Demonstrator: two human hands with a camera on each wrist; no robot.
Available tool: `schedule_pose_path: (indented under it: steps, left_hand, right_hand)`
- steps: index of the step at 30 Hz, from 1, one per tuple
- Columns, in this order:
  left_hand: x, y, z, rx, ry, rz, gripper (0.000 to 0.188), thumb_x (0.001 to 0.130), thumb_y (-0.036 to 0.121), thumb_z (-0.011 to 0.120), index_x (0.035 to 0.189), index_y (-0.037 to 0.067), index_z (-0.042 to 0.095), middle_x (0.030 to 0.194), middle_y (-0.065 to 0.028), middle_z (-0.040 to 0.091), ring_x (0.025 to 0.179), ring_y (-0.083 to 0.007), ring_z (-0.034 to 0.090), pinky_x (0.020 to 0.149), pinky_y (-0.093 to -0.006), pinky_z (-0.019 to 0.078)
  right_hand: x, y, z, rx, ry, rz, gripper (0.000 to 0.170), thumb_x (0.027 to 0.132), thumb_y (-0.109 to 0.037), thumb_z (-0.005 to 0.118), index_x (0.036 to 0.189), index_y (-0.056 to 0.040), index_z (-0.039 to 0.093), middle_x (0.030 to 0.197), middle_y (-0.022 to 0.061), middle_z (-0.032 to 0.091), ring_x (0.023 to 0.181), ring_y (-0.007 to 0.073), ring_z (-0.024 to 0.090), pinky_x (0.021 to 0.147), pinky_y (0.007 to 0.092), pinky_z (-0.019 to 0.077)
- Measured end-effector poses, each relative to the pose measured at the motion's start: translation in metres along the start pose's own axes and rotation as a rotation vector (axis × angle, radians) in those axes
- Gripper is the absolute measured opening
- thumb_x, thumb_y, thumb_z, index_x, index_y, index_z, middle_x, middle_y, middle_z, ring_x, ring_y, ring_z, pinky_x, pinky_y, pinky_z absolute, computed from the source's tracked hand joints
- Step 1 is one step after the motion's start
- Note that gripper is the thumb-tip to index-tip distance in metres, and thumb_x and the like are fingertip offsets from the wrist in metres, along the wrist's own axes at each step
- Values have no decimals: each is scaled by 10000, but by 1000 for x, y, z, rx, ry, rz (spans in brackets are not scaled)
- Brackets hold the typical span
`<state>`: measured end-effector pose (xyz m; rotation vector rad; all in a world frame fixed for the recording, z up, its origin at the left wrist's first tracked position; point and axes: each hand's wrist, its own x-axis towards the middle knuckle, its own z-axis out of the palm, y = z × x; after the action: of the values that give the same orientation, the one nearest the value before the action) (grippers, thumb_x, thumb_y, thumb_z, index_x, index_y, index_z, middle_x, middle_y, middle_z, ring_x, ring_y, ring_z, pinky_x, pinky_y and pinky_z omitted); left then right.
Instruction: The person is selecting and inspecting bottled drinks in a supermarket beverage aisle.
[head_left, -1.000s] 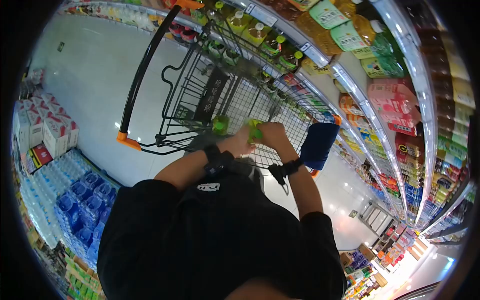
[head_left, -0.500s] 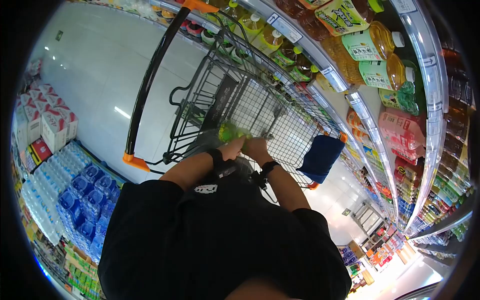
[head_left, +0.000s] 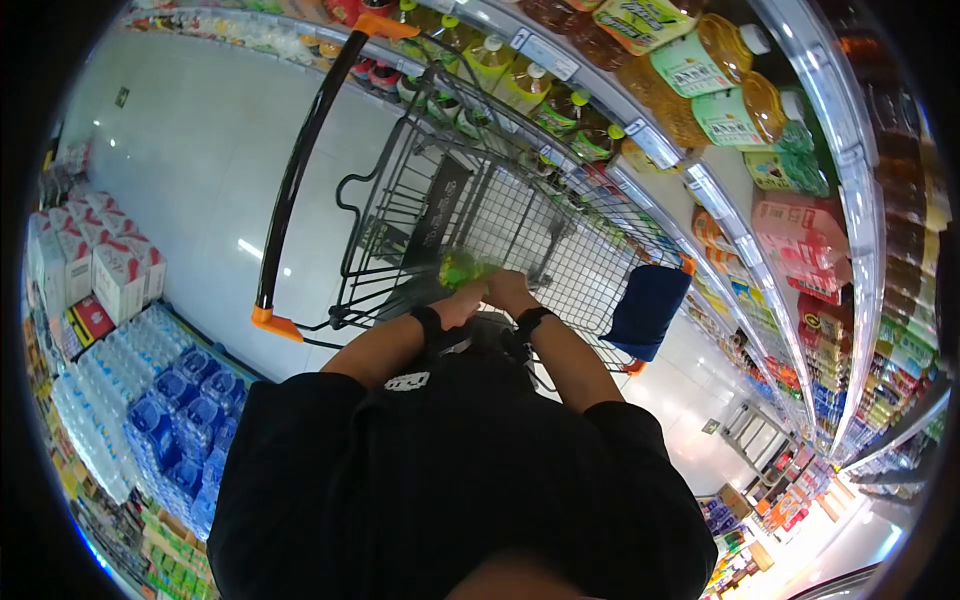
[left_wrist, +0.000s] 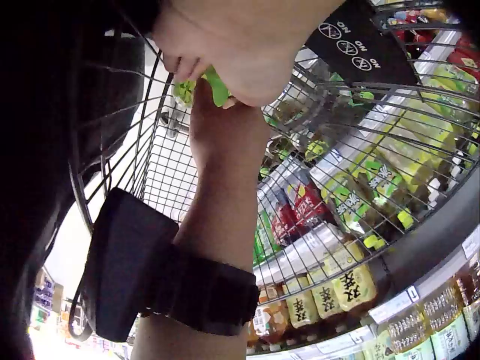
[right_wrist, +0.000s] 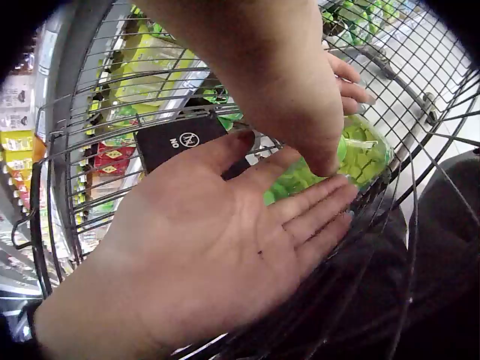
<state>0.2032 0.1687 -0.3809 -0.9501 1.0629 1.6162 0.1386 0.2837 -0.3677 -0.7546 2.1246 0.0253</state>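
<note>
In the head view my left hand point(head_left: 459, 308) and right hand point(head_left: 508, 289) meet over the near side of a wire shopping cart point(head_left: 345, 270). The right wrist view has my left hand point(right_wrist: 225, 240) with its palm showing and fingers straight, touching a green bottle point(right_wrist: 281, 186). From above comes my right hand point(right_wrist: 319, 127), its fingers and thumb around the bottle and partly hiding it. Another yellow-green bottle point(right_wrist: 367, 154) lies just beyond. In the left wrist view, green plastic point(left_wrist: 217, 88) shows between the two hands. Motion blurs the green things in the head view.
Shelves with bottled drinks point(head_left: 720, 110) run along the cart's far and right sides. A dark blue cloth bag point(head_left: 648, 312) hangs at its right end. On the left floor stand white cartons point(head_left: 125, 262) and blue-wrapped water packs point(head_left: 180, 410). A black sign point(head_left: 442, 205) is fixed in the cart.
Both hands have moved left with the green bottle, close to the other green one, and drawn nearer the body. The right forearm has swung inward.
</note>
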Motion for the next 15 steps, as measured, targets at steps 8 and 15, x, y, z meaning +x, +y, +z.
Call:
schedule_pose_path:
  steps: [8,15]
  left_hand:
    - [-1,3,17,204,100,87,455,916,367,418,1219,28,423,1129,-68,484,1043,-188,462,871,-413,347]
    - [13,-18,28,238,443,501,586,779,429,588,1180,12,504,1069,-124,581,959,-283,540,834,-388,435]
  right_hand:
    - [-37,22,16,255,150,-34,252,746,-226,595,870,-13,650,870,203,634,852,361,612,747,418,509]
    - [-131,51,-1,438,523,141,308,771,-252,590,930,10,620,1079,200,582,1013,326,557,846,413,473]
